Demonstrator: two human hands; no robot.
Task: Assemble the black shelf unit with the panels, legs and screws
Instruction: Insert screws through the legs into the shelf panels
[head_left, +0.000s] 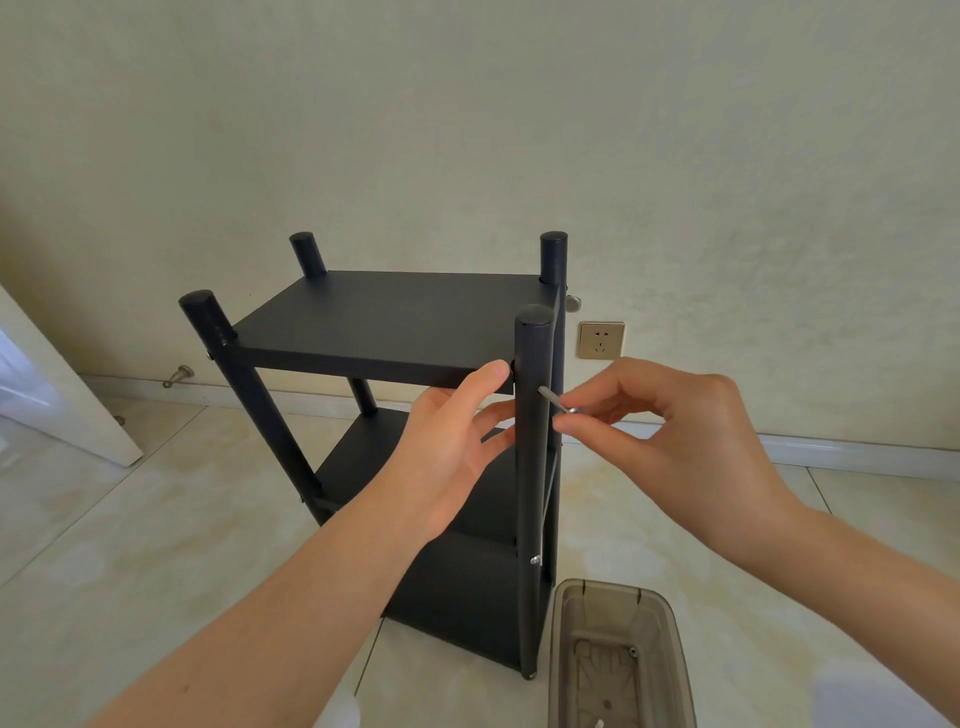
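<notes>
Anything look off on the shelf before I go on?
Rear screw by the back right leg, level with the top panel, stands proud, seemingly not driven home. The front left leg looks slanted, perhaps only lens distortion.

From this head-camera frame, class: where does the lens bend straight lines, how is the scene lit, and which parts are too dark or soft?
Head view: the wide lens splays the legs of the shelf unit outward and bows the skirting board; light is soft and even, shadows faint; the lower panels lose detail; the screw in the right hand is sharp; the bottom-right corner is hazy.
</notes>
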